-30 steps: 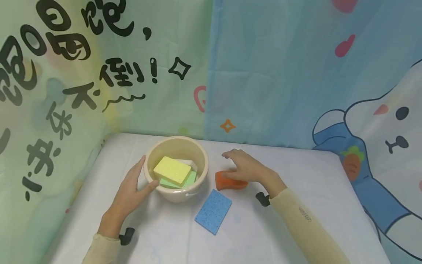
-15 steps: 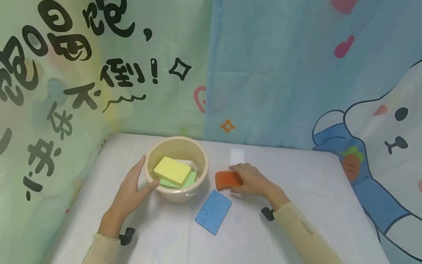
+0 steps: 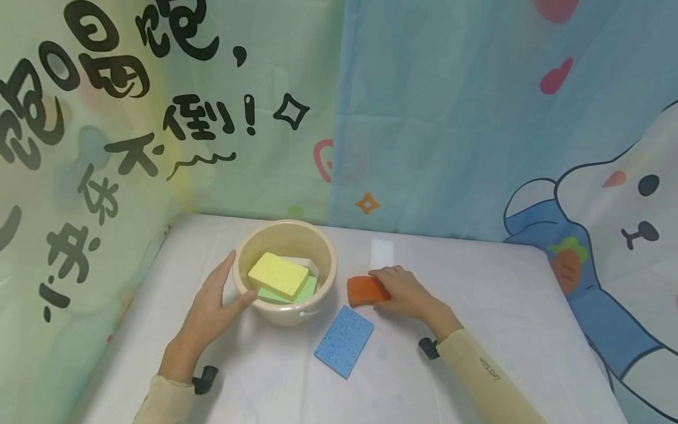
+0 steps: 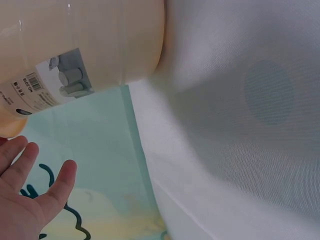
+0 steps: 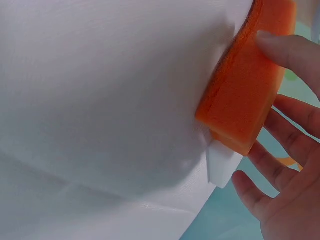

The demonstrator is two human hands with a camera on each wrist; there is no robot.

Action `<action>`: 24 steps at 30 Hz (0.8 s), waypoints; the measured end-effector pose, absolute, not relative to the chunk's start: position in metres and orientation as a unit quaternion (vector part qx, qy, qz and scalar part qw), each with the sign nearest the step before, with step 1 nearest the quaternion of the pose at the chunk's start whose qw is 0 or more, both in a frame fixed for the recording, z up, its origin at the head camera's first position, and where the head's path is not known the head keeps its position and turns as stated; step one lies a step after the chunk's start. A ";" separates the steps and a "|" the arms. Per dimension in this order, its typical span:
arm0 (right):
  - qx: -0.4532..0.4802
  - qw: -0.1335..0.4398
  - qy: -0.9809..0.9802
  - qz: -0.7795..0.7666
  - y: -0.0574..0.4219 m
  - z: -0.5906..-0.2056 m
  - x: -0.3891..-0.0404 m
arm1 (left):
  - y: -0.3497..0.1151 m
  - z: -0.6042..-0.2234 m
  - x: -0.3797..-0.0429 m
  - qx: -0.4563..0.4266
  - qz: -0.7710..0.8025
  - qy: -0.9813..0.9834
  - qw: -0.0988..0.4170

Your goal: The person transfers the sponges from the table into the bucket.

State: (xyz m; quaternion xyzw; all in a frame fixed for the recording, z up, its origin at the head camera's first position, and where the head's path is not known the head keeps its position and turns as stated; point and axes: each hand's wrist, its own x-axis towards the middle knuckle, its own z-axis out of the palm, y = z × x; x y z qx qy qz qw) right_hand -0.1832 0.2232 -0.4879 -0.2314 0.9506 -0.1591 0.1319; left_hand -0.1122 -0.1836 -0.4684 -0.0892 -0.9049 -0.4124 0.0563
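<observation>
My right hand [image 3: 406, 294] holds the right end of an orange sponge [image 3: 365, 291], which lies on the white-covered table. In the right wrist view the thumb lies on one face of the orange sponge [image 5: 245, 85], and the fingers reach behind its far edge. Left of it stands a cream bucket [image 3: 286, 315] containing a yellow sponge [image 3: 278, 274], a green one under it and a white piece behind. My left hand [image 3: 209, 315] is at the bucket's left side, fingers extended and thumb at the rim. A printed label [image 4: 47, 82] shows on the bucket's wall in the left wrist view.
A blue sponge [image 3: 344, 341] lies flat in front, between the bucket and my right hand. Behind the orange sponge is a white block [image 3: 382, 254]. Printed curtains [image 3: 434, 129] hang along the table's back and left edges.
My right hand has come down from over the orange sponge to its right end and taken hold of it. The white block behind has come into view. My left hand stays at the bucket.
</observation>
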 end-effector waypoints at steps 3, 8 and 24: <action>-0.239 0.124 0.950 -0.157 0.223 -0.488 -0.184 | -0.183 -0.469 -0.112 -0.088 -0.412 -0.905 0.056; -0.234 0.126 0.951 -0.159 0.223 -0.487 -0.184 | -0.183 -0.468 -0.112 -0.088 -0.411 -0.906 0.057; -0.259 0.082 0.948 -0.169 0.229 -0.458 -0.187 | -0.183 -0.468 -0.113 -0.088 -0.406 -0.908 0.059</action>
